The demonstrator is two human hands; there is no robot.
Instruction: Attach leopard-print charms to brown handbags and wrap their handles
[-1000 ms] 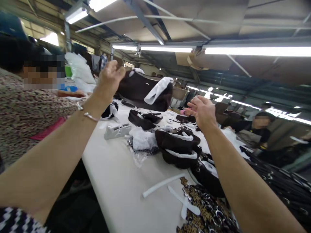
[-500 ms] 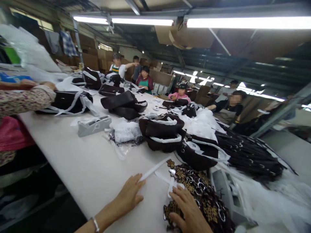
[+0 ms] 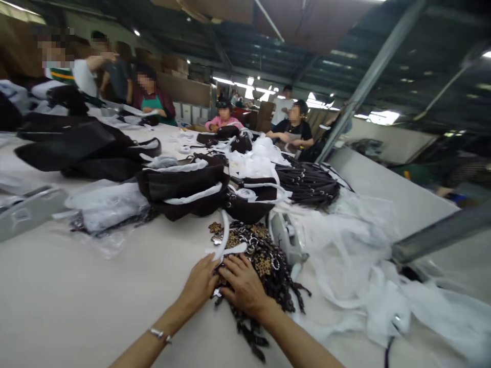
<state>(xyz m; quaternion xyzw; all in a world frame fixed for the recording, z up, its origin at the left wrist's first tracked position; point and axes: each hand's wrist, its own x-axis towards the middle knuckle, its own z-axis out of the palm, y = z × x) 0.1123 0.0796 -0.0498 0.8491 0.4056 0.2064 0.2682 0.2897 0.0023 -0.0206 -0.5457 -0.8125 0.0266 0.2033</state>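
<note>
A pile of dark charms (image 3: 264, 258) with leopard-patterned pieces, metal rings and tassels lies on the pale table (image 3: 115, 301). My right hand (image 3: 243, 283) rests on the pile's left part, its fingers spread. Beside it, my left hand (image 3: 199, 281) touches the near end of a white strip (image 3: 225, 230) at the pile's edge; whether its fingers grip the strip is unclear. A second, short white piece (image 3: 235, 249) lies across the charms just beyond my fingertips. Dark bags (image 3: 182, 189) with white wrapping stand behind the pile.
A grey dispenser (image 3: 286, 237) stands right of the pile, another (image 3: 30, 212) at far left. Plastic-wrapped goods (image 3: 115, 209) lie left. Black straps (image 3: 307, 181) and white wrapping (image 3: 376, 286) are on the right. A metal post (image 3: 370, 79) rises behind; several people work farther back.
The view has swung to the right. Both hands have come closer together at the charms, and the white strip now curves upward from my left hand over the pile's edge.
</note>
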